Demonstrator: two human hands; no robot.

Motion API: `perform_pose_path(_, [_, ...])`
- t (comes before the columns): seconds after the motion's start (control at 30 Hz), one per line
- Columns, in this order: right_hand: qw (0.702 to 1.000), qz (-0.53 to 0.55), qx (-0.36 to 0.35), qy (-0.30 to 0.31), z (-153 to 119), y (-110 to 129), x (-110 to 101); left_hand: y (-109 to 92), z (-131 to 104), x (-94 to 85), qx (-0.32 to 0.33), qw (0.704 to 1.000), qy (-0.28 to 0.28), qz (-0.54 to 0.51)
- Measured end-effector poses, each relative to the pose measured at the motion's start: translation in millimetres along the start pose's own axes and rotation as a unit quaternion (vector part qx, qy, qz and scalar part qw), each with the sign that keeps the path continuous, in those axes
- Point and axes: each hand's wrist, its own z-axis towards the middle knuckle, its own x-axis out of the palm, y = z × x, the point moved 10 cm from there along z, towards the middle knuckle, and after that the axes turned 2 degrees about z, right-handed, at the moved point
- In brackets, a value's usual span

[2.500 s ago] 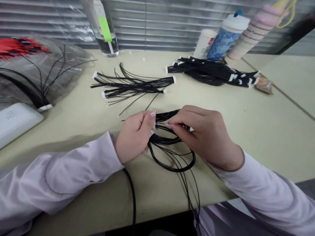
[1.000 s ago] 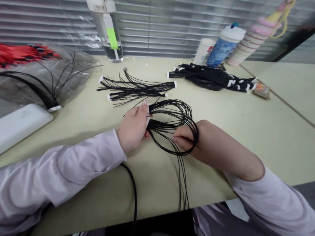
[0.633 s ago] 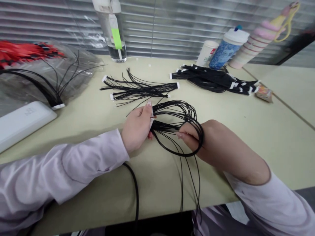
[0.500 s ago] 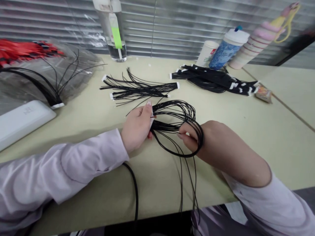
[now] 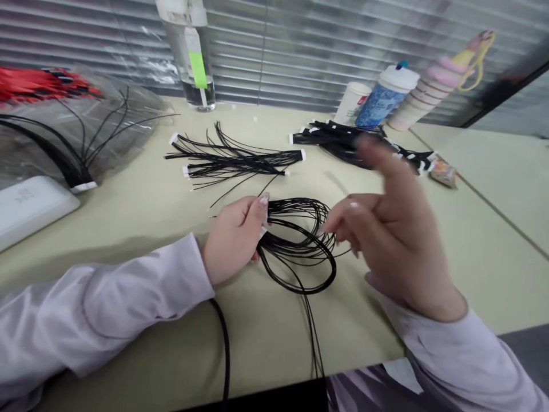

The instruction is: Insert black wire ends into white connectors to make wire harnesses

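My left hand (image 5: 235, 237) is closed around the connector end of a looped bundle of thin black wires (image 5: 300, 254), its thumb on top. Bits of white connector show at the fingers; the rest is hidden in the grip. Rightward from the hand the wires curve in loops, and a few loose ends (image 5: 312, 332) hang toward the table's front edge. At the right side of the loops is my right hand (image 5: 386, 229), index finger raised and blurred, the other fingers bent loosely. One fingertip reaches the loops; whether it touches them I cannot tell.
Behind lie more black wire harnesses (image 5: 240, 160) with white connectors, and a bigger pile (image 5: 338, 146) to the right. A white box-like device (image 5: 34, 209) and plastic bag (image 5: 124, 137) are at left. A clear bottle (image 5: 199, 74), paper cup (image 5: 352, 103) and blue tumbler (image 5: 381, 100) stand by the blinds.
My right hand has come out of the wire loop and turned upward, index finger extended. The loops have settled lower. My left hand keeps its grip on the bundle.
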Motion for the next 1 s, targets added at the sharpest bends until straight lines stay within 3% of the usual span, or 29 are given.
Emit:
perform_pose_path(0.1, [0.999, 0.001, 0.03, 0.044, 4.3, -13.0, 15.4, -3.9, -1.5, 0.5, 0.013, 1.0, 0.005, 0.018])
perform_pose_path(0.2, [0.995, -0.038, 0.004, 0.097, 8.5, -8.1, 25.5, -6.2, -2.0, 0.4, 0.02, 0.999, 0.005, 0.028])
perform_pose_path(0.37, [0.986, -0.004, -0.002, 0.169, 7.8, -3.3, 36.8, -5.8, -1.7, 1.2, 0.015, 1.0, 0.007, 0.024])
perform_pose_path(0.57, [0.993, 0.008, -0.009, 0.119, 9.0, -7.3, 35.9, -7.4, -2.5, 0.4, 0.021, 0.999, 0.004, 0.024])
perform_pose_path(1.0, [0.994, 0.018, -0.009, 0.105, 10.6, -7.0, 40.2, -8.6, -2.1, 1.5, 0.026, 0.999, 0.007, 0.039])
